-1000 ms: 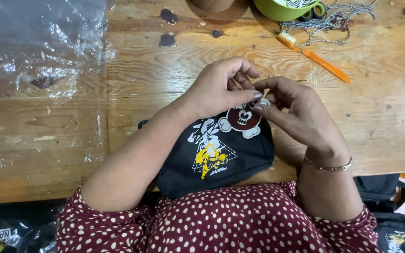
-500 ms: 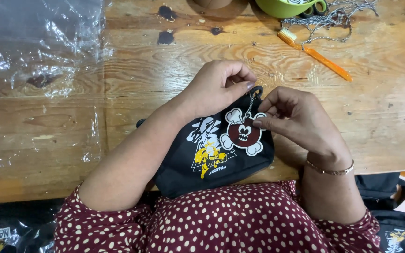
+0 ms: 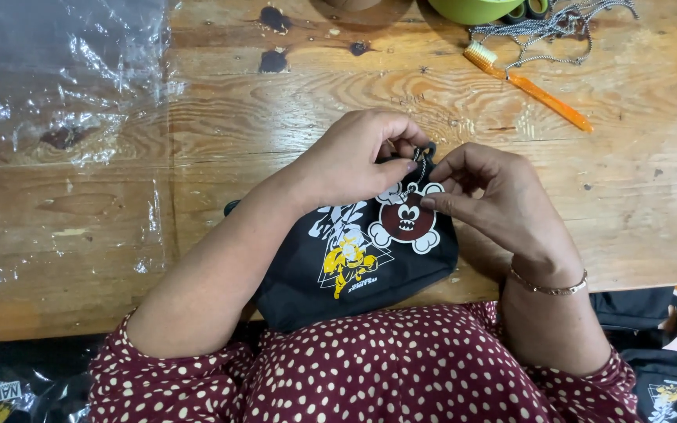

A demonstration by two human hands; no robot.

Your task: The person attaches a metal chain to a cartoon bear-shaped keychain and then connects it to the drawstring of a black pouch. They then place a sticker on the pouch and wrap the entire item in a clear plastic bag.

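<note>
A small black pouch (image 3: 354, 270) with a white and yellow print lies at the near edge of the wooden table (image 3: 276, 102). A dark red and white cartoon charm (image 3: 407, 221) hangs on a short ball chain at the pouch's top corner. My left hand (image 3: 354, 157) pinches the pouch's top corner by a small black loop. My right hand (image 3: 491, 196) grips the chain and charm between thumb and fingers. A thin bracelet sits on my right wrist.
A clear plastic sheet (image 3: 56, 102) covers the table's left side. At the back right lie an orange toothbrush (image 3: 530, 84), a heap of ball chains (image 3: 550, 27) and a green bowl (image 3: 472, 9). More black pouches (image 3: 652, 360) lie below the table edge at right.
The charm has dropped from between my fingertips and now hangs lower against the pouch. Both hands stayed at the pouch's top corner.
</note>
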